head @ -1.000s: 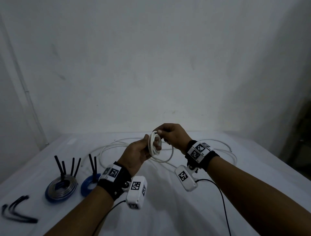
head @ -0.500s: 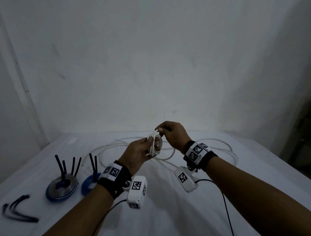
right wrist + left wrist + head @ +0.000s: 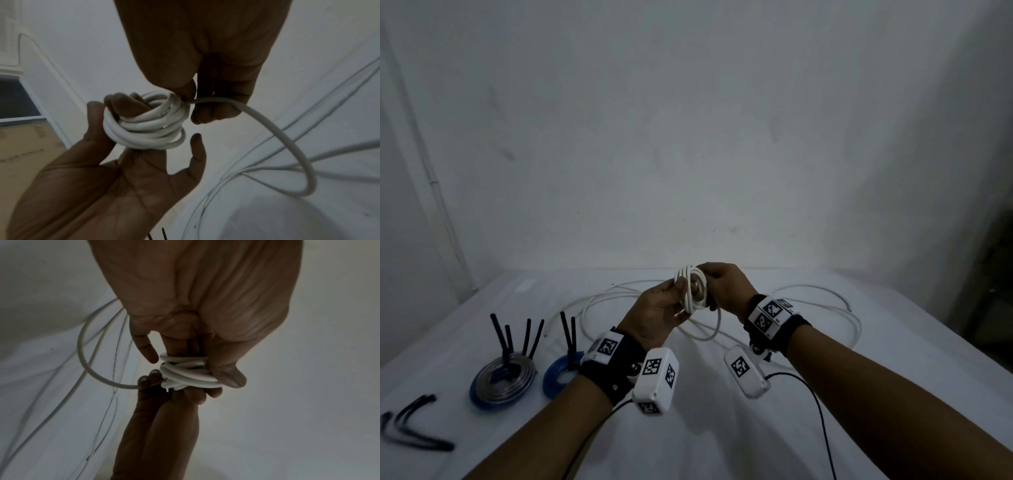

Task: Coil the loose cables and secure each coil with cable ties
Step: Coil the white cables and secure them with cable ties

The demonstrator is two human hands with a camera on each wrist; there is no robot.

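Note:
A small white cable coil (image 3: 693, 289) (image 3: 185, 373) (image 3: 148, 128) hangs in the air above the table, wound round the fingers of my left hand (image 3: 664, 308) (image 3: 115, 146), with the thumb pressed on its side. My right hand (image 3: 722, 284) (image 3: 205, 100) pinches the cable where it leaves the coil. From there the loose white cable (image 3: 717, 325) (image 3: 287, 146) arcs down and runs on in wide loops (image 3: 825, 308) over the white table (image 3: 722, 428).
Two tied coils lie at the left: a blue-grey one (image 3: 501, 380) and a blue one (image 3: 561, 375), with black tie ends standing up from both. Loose black cable ties (image 3: 410, 428) lie near the front left edge. A wall stands behind the table.
The coil has gained turns and looks thicker. Both hands have stayed at about the same height, and the right hand has brought the cable round to the coil's top right.

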